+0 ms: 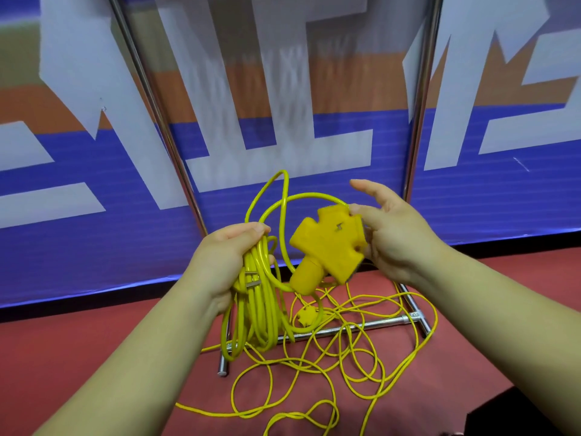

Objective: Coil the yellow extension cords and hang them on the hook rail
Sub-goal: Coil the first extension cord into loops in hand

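Note:
My left hand (220,262) grips a coiled bundle of yellow extension cord (257,309); its loops hang down below my fist and its metal plug prongs (251,280) show beside my palm. My right hand (390,234) holds the cord's yellow three-way socket head (327,247) by its right side, with the index finger and thumb extended. A loop of cord (283,199) arcs up between both hands. A second yellow cord (345,357) lies tangled loose on the red floor below, with a small yellow socket head (306,316) among its strands.
A chrome rack stands ahead: two upright poles (157,121) (421,105) and a base crossbar (361,327) with feet on the red floor (94,341). Behind it is a blue, white and orange banner wall (314,89). The loose cord drapes over the rack's base.

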Demonstrator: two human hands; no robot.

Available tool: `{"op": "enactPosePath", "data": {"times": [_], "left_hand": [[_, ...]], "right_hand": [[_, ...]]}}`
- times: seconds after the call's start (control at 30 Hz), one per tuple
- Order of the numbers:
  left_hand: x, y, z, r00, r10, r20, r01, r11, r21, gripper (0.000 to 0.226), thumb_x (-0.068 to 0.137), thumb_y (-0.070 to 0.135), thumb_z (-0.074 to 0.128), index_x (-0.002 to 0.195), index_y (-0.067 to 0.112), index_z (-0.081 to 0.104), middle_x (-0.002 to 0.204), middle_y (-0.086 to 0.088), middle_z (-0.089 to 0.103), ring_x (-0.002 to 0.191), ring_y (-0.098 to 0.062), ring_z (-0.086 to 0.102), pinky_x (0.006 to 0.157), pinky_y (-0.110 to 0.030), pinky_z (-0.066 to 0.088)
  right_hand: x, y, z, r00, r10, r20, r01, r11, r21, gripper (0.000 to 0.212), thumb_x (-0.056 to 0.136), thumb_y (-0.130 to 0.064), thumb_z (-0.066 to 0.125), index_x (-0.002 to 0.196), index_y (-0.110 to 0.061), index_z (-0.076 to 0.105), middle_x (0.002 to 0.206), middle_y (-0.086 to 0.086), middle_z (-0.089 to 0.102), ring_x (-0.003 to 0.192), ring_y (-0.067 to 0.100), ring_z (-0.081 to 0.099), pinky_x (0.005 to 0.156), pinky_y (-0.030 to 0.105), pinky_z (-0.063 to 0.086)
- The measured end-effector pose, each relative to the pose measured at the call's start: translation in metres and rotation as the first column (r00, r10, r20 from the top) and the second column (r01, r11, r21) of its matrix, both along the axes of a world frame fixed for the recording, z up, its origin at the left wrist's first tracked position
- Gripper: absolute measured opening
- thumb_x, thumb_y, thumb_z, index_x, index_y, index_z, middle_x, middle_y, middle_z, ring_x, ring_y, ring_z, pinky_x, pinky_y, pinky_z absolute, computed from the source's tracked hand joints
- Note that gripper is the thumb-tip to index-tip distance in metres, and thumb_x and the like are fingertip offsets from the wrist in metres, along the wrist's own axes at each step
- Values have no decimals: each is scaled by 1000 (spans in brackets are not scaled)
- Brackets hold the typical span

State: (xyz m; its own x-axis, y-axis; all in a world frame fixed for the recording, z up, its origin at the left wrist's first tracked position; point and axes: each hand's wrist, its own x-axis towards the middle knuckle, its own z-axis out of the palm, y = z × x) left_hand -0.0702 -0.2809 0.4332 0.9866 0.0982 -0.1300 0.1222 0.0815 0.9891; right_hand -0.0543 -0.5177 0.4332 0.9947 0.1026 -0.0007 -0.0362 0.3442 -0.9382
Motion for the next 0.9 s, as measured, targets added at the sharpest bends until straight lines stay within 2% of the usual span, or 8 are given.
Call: {"op": "enactPosePath", "data": {"times": [0.17,0.27,0.37,0.43,0.5,0.6,0.67,0.9], "left_hand": [[-2,0,9,999,-27,29,28,999,-24,15,96,18,63,94,11,75,84,-21,69,60,-23,69,57,-36,58],[-4,0,15,999,-12,50,16,996,-82,14,96,15,61,93,10,73,74,-16,68,57,-22,68,52,-35,57],[-5,-2,17,995,-22,98,26,999,-44,12,96,14,62,96,8,72,70,-11,69,58,-21,68,53,-33,58],[-6,-4,16,992,-31,126,30,1000,7,14,95,13,63,103,5,71,72,-9,72,63,-17,70,57,-30,58],[-7,-5,16,991,-40,131,38,999,21,18,95,14,64,108,2,70,74,-11,73,65,-16,71,56,-29,57],[-7,-3,17,993,-53,106,52,999,13,22,94,17,65,110,2,69,73,-13,72,60,-20,70,54,-30,58],[-7,-2,16,994,-62,88,62,998,7,26,92,19,68,112,3,68,73,-13,72,60,-20,69,55,-31,58],[-7,2,15,995,-62,81,59,997,45,33,83,24,74,110,4,70,76,-15,73,62,-22,70,56,-32,57]], "right_hand": [[2,-1,-4,990,-66,-123,49,990,-130,22,100,-11,55,120,-19,59,101,16,74,80,30,65,67,39,48],[3,-3,-10,985,-95,-146,55,965,-258,12,98,-19,59,111,-20,59,105,13,72,87,28,71,64,38,44],[-1,1,-17,988,-13,-157,-42,938,-344,20,93,-28,66,110,-23,58,105,5,71,97,22,72,83,43,51],[-7,6,-18,995,-6,-97,-42,875,-482,38,80,-39,75,111,-28,55,106,4,72,101,23,70,95,51,53],[-12,11,-18,1000,-14,-28,-5,818,-575,56,67,-49,78,112,-31,51,104,1,70,99,22,68,94,49,54],[-15,14,-14,992,-95,86,128,751,-647,58,80,-40,79,125,-28,45,109,-5,64,90,16,66,73,31,52],[-13,12,-13,985,-118,124,171,736,-655,63,84,-36,76,134,-27,39,111,-5,63,89,19,66,63,27,47],[-13,13,-17,962,-157,224,264,745,-613,67,81,-27,80,131,-28,35,117,-3,55,93,13,65,73,33,53]]}}
